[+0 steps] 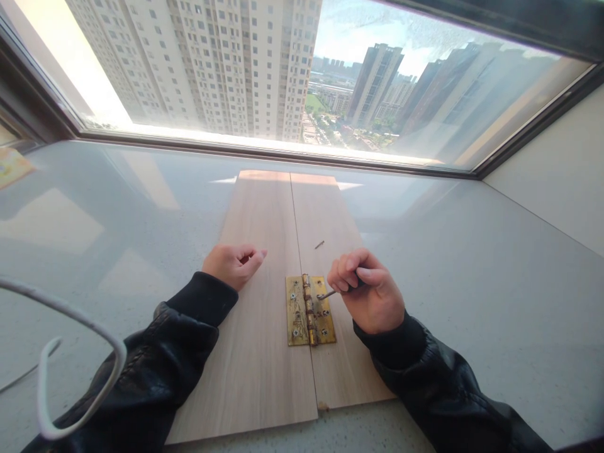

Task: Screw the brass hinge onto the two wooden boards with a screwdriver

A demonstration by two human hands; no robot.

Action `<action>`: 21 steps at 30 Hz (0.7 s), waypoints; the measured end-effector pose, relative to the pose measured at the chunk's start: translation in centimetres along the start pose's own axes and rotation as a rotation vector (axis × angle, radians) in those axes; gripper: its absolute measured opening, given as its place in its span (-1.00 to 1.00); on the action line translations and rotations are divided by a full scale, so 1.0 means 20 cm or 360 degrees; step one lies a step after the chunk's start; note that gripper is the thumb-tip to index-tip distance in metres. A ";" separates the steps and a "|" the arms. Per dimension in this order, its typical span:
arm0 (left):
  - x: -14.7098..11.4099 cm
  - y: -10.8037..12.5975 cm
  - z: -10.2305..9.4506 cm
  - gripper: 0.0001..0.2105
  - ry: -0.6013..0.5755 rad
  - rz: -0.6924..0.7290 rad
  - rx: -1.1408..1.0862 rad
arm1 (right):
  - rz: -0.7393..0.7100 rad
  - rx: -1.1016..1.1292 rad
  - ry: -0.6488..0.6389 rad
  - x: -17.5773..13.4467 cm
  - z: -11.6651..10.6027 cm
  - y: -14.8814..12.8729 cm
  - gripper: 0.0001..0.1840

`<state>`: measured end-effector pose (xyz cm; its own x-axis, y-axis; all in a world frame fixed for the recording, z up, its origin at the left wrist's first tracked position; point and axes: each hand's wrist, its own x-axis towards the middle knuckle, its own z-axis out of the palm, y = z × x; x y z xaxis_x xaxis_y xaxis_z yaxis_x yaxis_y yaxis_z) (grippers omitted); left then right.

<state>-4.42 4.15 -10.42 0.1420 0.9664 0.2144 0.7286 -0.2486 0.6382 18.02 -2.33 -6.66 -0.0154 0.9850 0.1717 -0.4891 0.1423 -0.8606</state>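
A brass butt hinge [296, 311], worn and stained, lies open across the seam of two pale wooden boards, with cross-head screws in its leaves. My right hand [370, 296] is closed around a screwdriver [333, 292]; its dark handle is mostly hidden in the fist. The slim metal shaft slants left and its tip meets the right leaf near an upper hole. Resting on the left board [255, 358] is my left hand [234, 263], curled into a loose fist with nothing visible in it. A loose screw [319, 244] lies on the right board [325, 207], beyond the hinge.
Both boards lie on a glossy speckled light countertop [472, 283]. A white cable [89, 324] loops at the left, in front of my left sleeve. A large window [264, 75] with a dark frame borders the far side. An orange-yellow item [14, 167] sits at far left.
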 end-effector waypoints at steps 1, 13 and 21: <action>0.00 0.00 0.00 -0.57 -0.0001 0.0002 0.0003 | 0.0004 0.0000 -0.0011 0.00 0.00 0.00 -0.85; 0.00 0.00 0.00 -0.58 0.0006 -0.0008 -0.0002 | -0.0016 -0.0005 -0.0023 0.02 -0.03 -0.01 -0.88; 0.00 0.01 0.00 -0.58 0.0014 -0.0004 -0.0005 | -0.0010 0.0035 -0.0079 0.02 -0.02 -0.03 -0.86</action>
<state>-4.38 4.08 -10.31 0.1341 0.9664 0.2191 0.7271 -0.2462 0.6409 18.62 -2.03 -6.17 -0.0552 0.9781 0.2009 -0.5084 0.1456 -0.8487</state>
